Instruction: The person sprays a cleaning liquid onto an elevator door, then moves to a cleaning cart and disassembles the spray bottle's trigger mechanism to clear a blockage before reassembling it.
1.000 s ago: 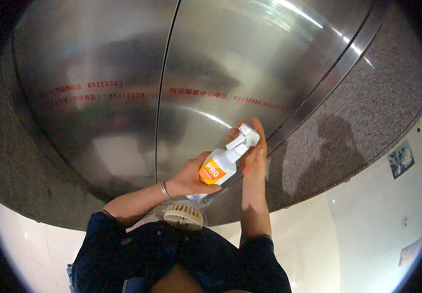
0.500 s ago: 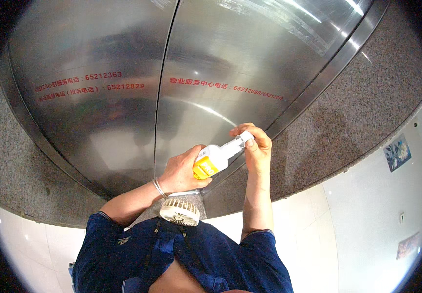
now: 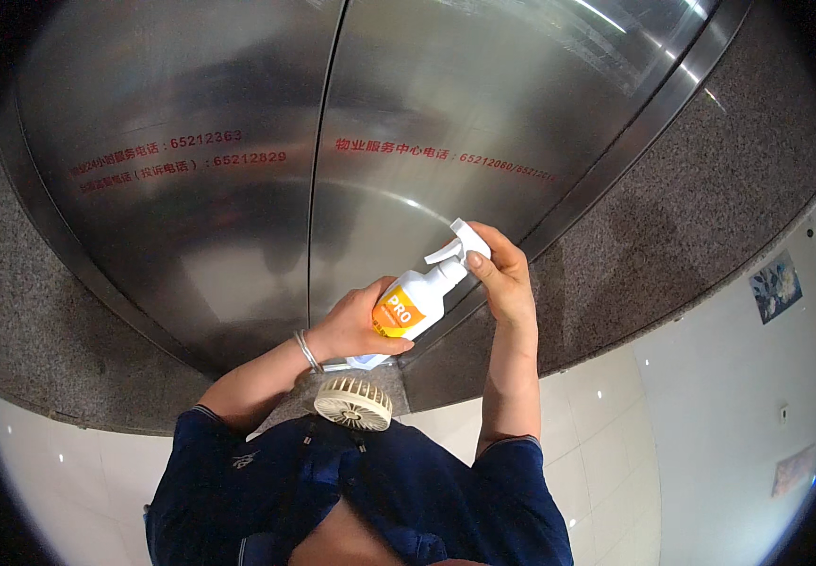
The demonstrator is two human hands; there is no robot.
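Observation:
A white spray bottle (image 3: 434, 285) with an orange and yellow label is held tilted in front of my chest, its top leaning to the right. My left hand (image 3: 359, 325) wraps round the body of the bottle, thumb across the lower label. At the top, my right hand (image 3: 502, 274) grips the white trigger head (image 3: 472, 241) between thumb and fingers. The trigger lever sticks out toward the left. Some of the right fingers are hidden behind the head.
Brushed-steel double doors (image 3: 229, 226) with red printing stand close ahead, a dark seam between them. Speckled stone wall (image 3: 644, 255) borders them on both sides. A small cream fan (image 3: 353, 404) hangs at my chest. Farther right is a pale wall (image 3: 710, 396) with pictures on it.
The bottle has turned in my hands, so the label now faces up and the trigger head shows from the side. My right hand has shifted slightly right.

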